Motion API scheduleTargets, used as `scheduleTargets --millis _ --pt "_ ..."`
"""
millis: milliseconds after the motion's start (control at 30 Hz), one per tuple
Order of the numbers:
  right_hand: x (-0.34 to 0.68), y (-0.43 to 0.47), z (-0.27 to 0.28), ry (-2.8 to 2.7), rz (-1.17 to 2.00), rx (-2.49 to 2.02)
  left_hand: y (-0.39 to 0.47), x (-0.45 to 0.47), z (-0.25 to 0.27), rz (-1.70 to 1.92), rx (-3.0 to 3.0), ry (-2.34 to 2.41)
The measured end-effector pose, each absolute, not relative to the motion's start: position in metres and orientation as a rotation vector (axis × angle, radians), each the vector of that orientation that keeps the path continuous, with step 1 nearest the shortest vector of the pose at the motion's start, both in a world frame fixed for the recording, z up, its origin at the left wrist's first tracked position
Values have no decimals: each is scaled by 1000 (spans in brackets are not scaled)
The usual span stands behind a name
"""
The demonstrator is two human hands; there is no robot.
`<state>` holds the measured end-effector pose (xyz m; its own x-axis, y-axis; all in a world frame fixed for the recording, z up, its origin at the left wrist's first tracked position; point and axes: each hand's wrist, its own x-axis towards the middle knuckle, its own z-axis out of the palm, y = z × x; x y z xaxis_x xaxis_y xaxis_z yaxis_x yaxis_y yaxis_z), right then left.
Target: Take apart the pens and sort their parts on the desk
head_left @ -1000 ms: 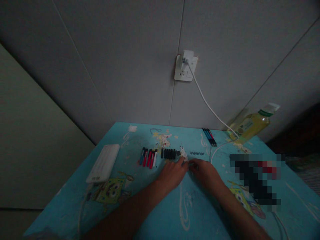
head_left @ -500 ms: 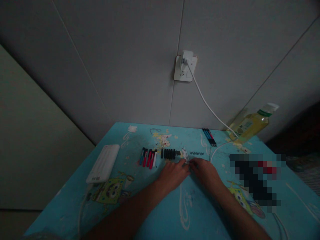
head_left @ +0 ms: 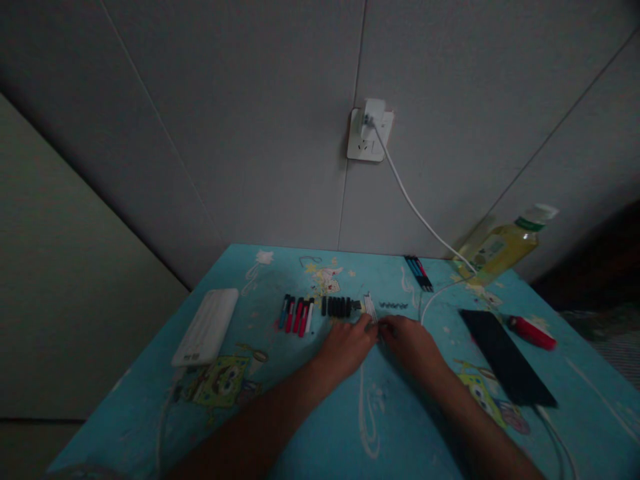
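At the middle of the table (head_left: 320, 420), the fingers of the left hand (head_left: 345, 347) rest at the near ends of a few slim white rods (head_left: 369, 307), the thumb and forefinger almost meeting the curled fingers of the right hand (head_left: 413, 343). The fingertips are small and dim, so I cannot tell whether either hand is gripping a rod. The rods lie side by side, pointing away from the person.

Just right of the rods is a row of small dark wavy pieces (head_left: 394, 306); to their left are small black bits (head_left: 355, 305), then a line of short black cylinders (head_left: 338, 307). Farther left lie blue, red and white pen barrels (head_left: 299, 317). Beyond the right hand, slim dark pens (head_left: 419, 274) lie together near the wall (head_left: 270, 153).

At the table's left sits a white power bank (head_left: 207, 327). At the right are a flat black device (head_left: 507, 357), a red object (head_left: 533, 333) beside it and, toward the wall, a bottle of yellow liquid (head_left: 510, 248). A white cable (head_left: 413, 205) runs down from a wall socket (head_left: 356, 143).
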<state>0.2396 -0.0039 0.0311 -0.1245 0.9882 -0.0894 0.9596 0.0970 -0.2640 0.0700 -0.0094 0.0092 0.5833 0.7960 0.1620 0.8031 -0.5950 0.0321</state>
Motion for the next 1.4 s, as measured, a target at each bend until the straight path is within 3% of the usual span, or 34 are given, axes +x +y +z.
scheduleTargets --millis 367,1400 --pt "243 -3 31 -2209 467 -2028 -9 65 15 -207 -2820 -1341" --pt "237 -4 31 -2231 281 -2076 -12 66 10 -215 -2821 -1303"
